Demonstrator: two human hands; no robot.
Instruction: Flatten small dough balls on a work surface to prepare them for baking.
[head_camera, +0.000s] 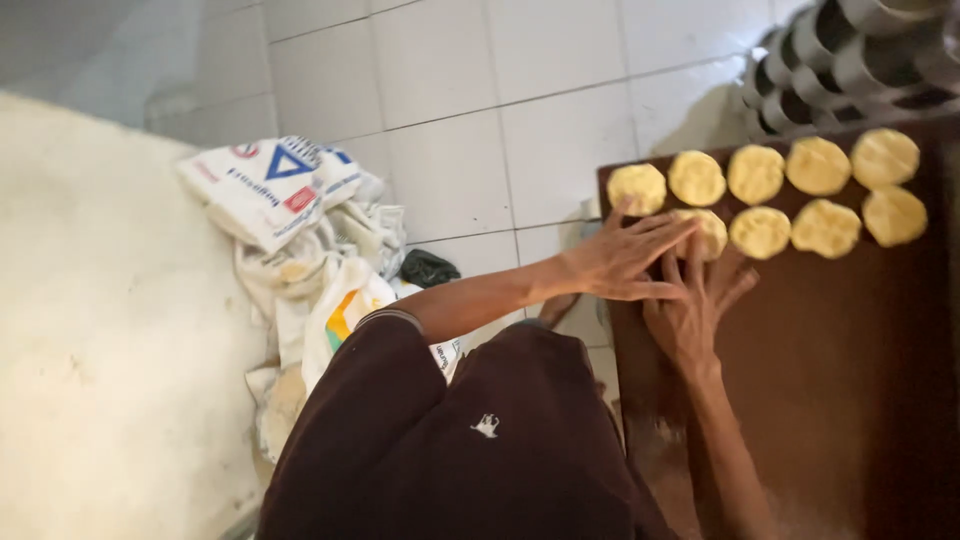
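— What is the person at the brown tabletop (830, 380) doing with their hands?

— Both are laid flat, one over the other. The left hand (622, 262) reaches in from the side with its fingers spread, and it lies across the fingers of the right hand (690, 315), which comes up along the board. Neither is clenched; both are spread open, palms down.

— Are they holding anything?

— Not gripping. Their fingertips rest on a flattened yellow dough round (706, 230), the first one in the nearer row. The fingers hide part of it, so I cannot tell how hard they press.

— And the rest of the dough?

— Nine rounds in all, in two rows along the far end of the tabletop. The back row of five (758, 172) runs from the corner outward; the other front rounds (826, 226) sit just beside the one under the hands, each close to its neighbour but mostly apart.

— What else is around?

— Stacked metal tins (840, 65) beyond the board, against the white tiled floor (480, 130). To the left, a heap of crumpled white sacks (300, 230) with coloured print, near a pale, floury surface (100, 330). The person wears a dark brown garment (450, 450).
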